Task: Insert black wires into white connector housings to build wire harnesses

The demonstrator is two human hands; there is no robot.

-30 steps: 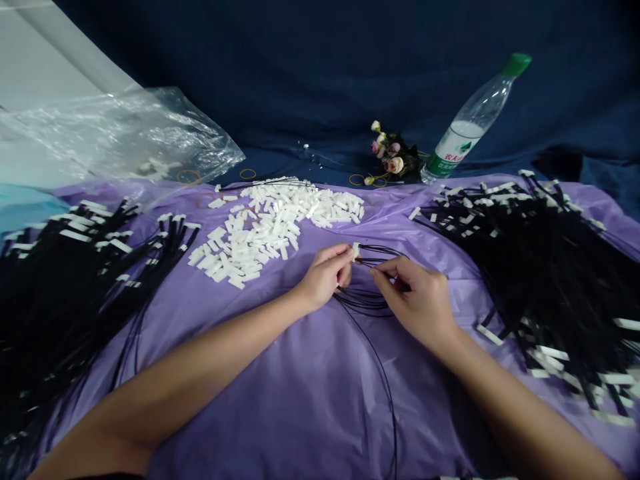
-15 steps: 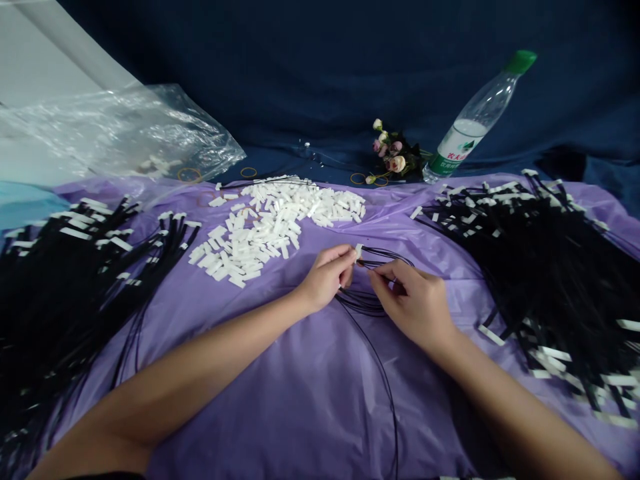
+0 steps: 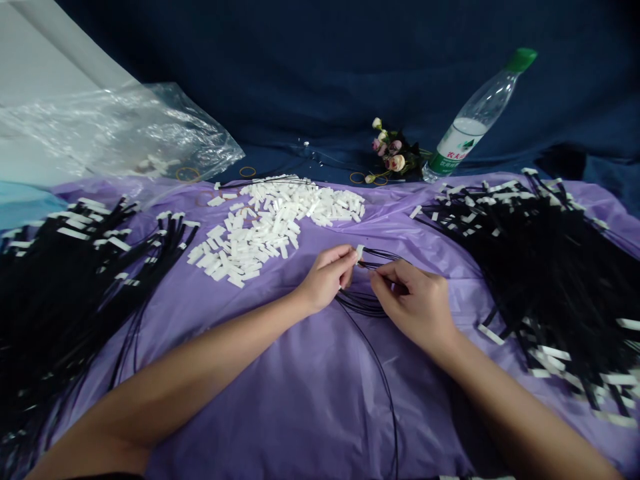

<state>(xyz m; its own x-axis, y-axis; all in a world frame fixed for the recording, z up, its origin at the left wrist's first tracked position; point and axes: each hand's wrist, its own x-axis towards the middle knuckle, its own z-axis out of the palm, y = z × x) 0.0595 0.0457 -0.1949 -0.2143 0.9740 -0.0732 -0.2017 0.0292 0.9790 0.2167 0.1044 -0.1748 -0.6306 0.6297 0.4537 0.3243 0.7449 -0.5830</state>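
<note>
My left hand (image 3: 327,277) is closed, pinching a small white plastic connector (image 3: 359,253) between thumb and fingertips. Thin black wires (image 3: 383,253) run from that connector toward the right. At the connector's right, my right hand (image 3: 413,293) is closed in a pinch on a black wire, its fingertips a short way from the connector. More black wires (image 3: 363,303) loop below both hands, and a single strand trails down toward the front. The far end of the pinched wire is hidden by my fingers.
A heap of white connectors (image 3: 270,227) lies beyond my left hand on the purple sheet (image 3: 280,393). Bundles of black wires with white connectors lie left (image 3: 75,293) and right (image 3: 545,267). Behind are a bottle (image 3: 465,133), artificial flowers (image 3: 395,160), rubber bands and a clear plastic bag (image 3: 165,133).
Both hands hold almost the same place. My right fingertips have shifted very slightly to the right along the wires.
</note>
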